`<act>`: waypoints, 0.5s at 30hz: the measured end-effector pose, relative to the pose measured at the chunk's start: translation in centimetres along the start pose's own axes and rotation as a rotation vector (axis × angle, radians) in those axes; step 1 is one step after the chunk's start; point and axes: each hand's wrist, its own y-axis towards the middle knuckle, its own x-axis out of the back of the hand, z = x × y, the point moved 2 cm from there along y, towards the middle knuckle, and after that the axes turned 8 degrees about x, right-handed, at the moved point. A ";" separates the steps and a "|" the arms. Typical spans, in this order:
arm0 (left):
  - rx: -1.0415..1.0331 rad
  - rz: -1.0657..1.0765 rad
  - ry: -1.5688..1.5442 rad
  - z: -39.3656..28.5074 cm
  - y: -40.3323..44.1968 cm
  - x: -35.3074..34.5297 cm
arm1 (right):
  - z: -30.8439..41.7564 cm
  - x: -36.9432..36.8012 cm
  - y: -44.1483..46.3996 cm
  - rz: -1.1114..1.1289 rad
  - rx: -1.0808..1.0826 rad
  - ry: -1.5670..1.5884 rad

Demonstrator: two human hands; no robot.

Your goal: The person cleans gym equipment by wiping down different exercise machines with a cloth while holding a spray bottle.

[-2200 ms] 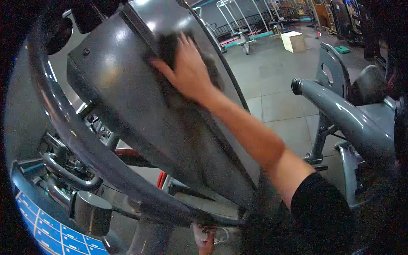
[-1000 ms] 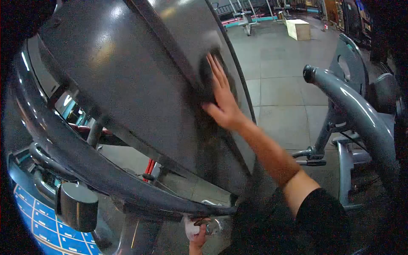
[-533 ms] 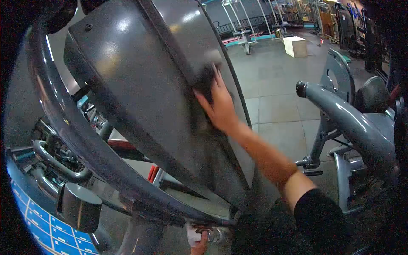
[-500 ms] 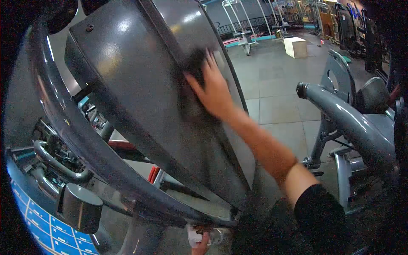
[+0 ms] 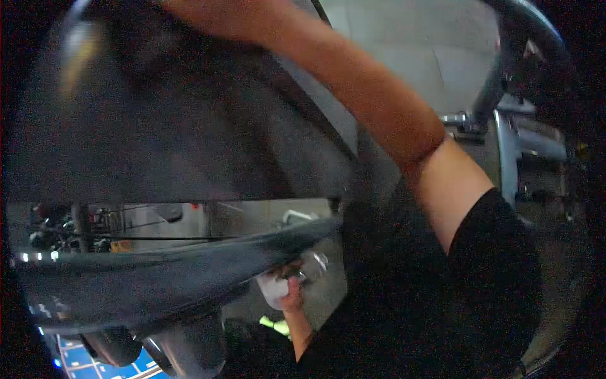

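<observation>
My right arm stretches across the view, and my right hand (image 5: 218, 16) is at the top edge, over the dark grey machine panel (image 5: 170, 139). Its fingers are cut off or lost in the dark, so what it holds, if anything, does not show. Lower down, below the curved grey frame tube (image 5: 158, 271), my left hand (image 5: 293, 297) is closed around a white object with a clear, shiny part (image 5: 274, 290). The object's exact kind is blurred, and part of it is hidden behind the tube.
Another gym machine with pale metal legs (image 5: 508, 151) stands to the right on the grey tiled floor (image 5: 410, 50). Rounded dark machine parts (image 5: 189, 341) and a blue gridded surface (image 5: 107, 363) lie at lower left. Equipment shows through the gap under the panel.
The view has tilted and swung closer to the panel. My right hand, flat on the panel before, now sits at the top edge. My left hand still grips the white object.
</observation>
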 end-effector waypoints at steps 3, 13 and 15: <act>-0.372 0.234 0.040 -8.5 3.7 2.6 | 0.7 0.7 -17.6 0.059 -0.148 -0.029; 0.425 0.470 -0.403 -13.0 2.9 5.0 | 1.7 5.8 -54.1 0.318 -0.771 0.254; 0.388 0.441 -0.413 -12.2 2.0 5.5 | 3.2 6.6 -61.8 0.474 -0.878 0.118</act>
